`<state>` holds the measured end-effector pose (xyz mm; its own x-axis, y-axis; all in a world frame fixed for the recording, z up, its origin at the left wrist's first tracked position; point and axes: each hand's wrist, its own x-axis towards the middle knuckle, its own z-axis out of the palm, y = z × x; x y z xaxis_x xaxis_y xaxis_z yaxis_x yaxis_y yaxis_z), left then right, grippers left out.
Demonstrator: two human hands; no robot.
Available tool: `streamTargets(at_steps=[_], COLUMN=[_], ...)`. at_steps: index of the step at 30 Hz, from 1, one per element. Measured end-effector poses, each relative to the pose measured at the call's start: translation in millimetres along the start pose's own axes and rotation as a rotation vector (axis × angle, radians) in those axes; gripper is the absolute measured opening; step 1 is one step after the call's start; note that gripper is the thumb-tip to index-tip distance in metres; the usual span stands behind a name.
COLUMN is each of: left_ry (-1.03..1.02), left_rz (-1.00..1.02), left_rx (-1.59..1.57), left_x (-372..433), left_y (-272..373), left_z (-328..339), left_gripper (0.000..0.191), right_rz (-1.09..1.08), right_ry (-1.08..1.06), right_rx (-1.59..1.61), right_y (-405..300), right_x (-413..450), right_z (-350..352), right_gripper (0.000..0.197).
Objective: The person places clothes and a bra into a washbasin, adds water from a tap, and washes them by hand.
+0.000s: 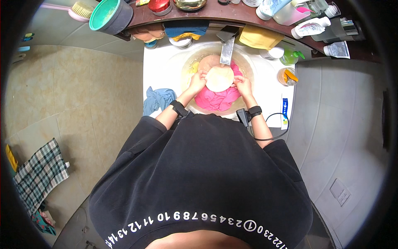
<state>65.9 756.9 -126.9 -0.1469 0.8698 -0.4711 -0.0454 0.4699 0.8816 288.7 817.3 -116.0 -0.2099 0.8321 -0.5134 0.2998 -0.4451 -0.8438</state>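
A pale, round fabric pad (219,78) is held between my two hands just below the faucet (227,51). My left hand (198,82) pinches its left edge, and my right hand (243,86) grips the right edge. Under the pad, a bunched pink cloth (216,100) lies in the washbasin (247,65). Behind the pad is a rounded beige-pink piece (207,63), partly covered by it. Something small and yellow (195,67) sits at the basin's left side. A thin stream seems to fall from the spout onto the pad.
Left of the basin, a crumpled blue cloth (159,99) rests on the white counter (163,68). To the right stand a green pump bottle (291,57), an open jar (286,77) and a toothpaste tube (284,113). A dark shelf (199,16) crowded with toiletries crosses behind the faucet.
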Motion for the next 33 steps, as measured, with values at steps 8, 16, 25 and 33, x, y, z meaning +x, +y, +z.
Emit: streamTargets(at_steps=[8,16,25,33], left_ry=[0.009,0.185,0.269,0.273], left_rz=[-0.008,0.177,0.284,0.272], left_rx=[0.119,0.339,0.450,0.417], left_x=[-0.3,-16.7,-39.4,-46.7], left_y=[-7.2,6.3,-1.9,-3.8], left_z=[-2.0,-19.6,-50.1,-57.8], left_gripper=[0.028,0.023,0.023,0.022], right_rz=[-0.026,-0.459,-0.889,-1.119], right_ry=[-0.002,0.462,0.370,0.236], right_rx=[-0.007,-0.410,-0.498,-0.866], right_y=[6.5,-111.0,-197.6,-193.4], right_x=[0.4,-21.8,-19.6,10.1], right_z=[-6.1,-5.4,18.1,36.2], right_gripper=[0.017,0.019,0.024,0.035])
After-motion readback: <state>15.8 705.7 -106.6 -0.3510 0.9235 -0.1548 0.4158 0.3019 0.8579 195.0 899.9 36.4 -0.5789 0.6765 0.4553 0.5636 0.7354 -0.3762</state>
